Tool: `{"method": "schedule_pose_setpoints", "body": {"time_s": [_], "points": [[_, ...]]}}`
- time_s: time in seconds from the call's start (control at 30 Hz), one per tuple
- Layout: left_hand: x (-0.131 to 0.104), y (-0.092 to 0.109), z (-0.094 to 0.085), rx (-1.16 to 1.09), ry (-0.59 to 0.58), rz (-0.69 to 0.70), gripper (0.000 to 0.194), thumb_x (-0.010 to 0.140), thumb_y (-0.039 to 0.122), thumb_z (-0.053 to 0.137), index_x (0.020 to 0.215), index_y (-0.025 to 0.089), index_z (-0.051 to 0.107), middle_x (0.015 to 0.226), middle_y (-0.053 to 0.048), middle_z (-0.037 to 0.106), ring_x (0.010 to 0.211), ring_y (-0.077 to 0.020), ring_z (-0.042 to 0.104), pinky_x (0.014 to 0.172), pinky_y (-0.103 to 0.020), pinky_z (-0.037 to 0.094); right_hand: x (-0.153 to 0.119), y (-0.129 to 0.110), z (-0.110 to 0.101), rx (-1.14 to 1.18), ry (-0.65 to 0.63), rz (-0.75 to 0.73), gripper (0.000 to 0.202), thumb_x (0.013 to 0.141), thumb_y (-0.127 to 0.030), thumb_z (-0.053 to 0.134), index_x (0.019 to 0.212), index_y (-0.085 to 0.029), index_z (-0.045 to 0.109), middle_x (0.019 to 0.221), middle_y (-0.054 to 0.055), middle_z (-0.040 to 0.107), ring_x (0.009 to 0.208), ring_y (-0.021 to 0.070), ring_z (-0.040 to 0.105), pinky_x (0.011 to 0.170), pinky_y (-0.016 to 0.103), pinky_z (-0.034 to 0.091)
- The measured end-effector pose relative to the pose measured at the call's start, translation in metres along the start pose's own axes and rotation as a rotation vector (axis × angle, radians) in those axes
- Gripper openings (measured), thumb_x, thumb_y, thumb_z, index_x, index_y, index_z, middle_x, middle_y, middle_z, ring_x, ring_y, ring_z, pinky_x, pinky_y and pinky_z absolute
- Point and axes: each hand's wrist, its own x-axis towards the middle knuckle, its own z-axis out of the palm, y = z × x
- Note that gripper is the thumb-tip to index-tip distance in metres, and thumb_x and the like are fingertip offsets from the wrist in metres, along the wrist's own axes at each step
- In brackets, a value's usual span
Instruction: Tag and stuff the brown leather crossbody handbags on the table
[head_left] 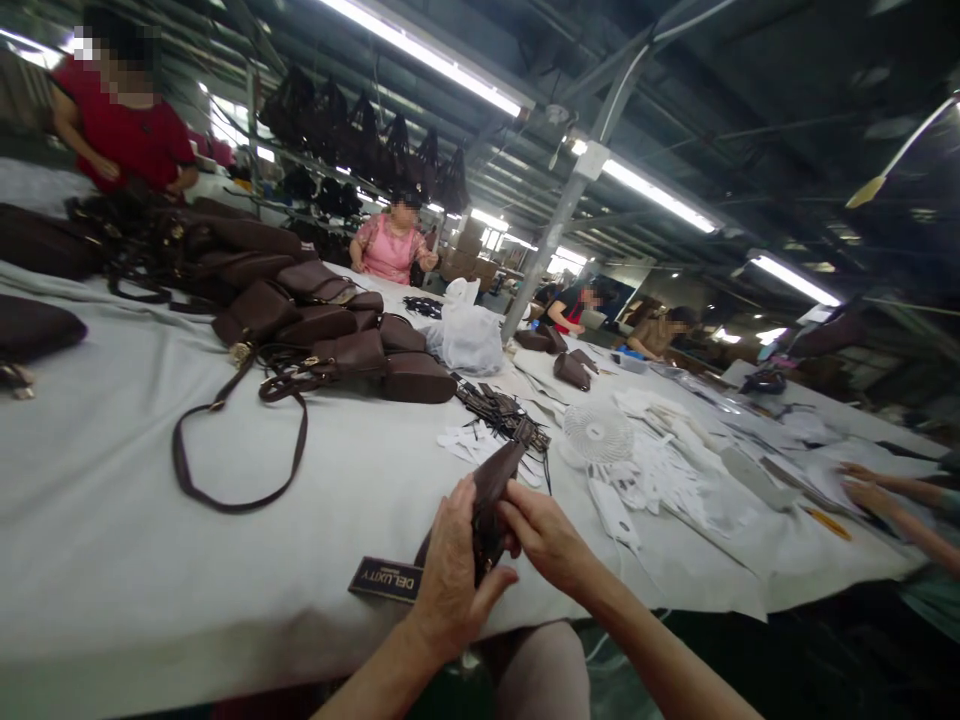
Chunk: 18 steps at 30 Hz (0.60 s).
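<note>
A small dark brown handbag (499, 473) is held on edge between my two hands near the table's front edge. My left hand (448, 565) wraps its left side, with the thumb reaching over the near end. The fingers of my right hand (547, 535) are bent against the bag's right side, some of them out of sight at its dark opening. A black hang tag (386, 579) lettered "DELUXITY" sticks out to the left from under my left hand. What the right fingertips grip inside is hidden.
Brown handbags (330, 345) are piled at left, one strap (240, 505) looping forward. Black tags (499, 410), white slips (675, 470) and a white fan (598, 434) lie ahead and right. Co-workers stand around the table (225, 590); another person's hands (874, 490) are at right.
</note>
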Motion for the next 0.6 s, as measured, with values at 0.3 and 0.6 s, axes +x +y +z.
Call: {"method": "schedule_pose_setpoints", "body": {"time_s": [0.3,0.6], "points": [[0.028,0.007,-0.039,-0.132,-0.164,-0.139,0.049,0.076,0.004,0.054,0.121,0.021,0.049,0.115,-0.007,0.064,0.106,-0.023,0.06,0.095,-0.038,0.046,0.006,-0.021,-0.014,-0.064,-0.184,-0.115,0.026,0.092,-0.029,0.044,0.069,-0.022,0.053,0.05,-0.007,0.048,0.046,0.0107,0.045,0.051,0.022,0.036],[0.039,0.001,-0.064,-0.269,-0.233,-0.187,0.04,0.078,0.009,0.057,0.117,0.02,0.054,0.112,-0.006,0.065,0.102,-0.021,0.06,0.091,-0.033,0.047,0.014,-0.036,0.018,-0.122,-0.053,-0.22,0.026,0.088,-0.019,0.045,0.063,-0.022,0.05,0.054,-0.004,0.05,0.052,0.0117,0.046,0.053,0.023,0.036]]}}
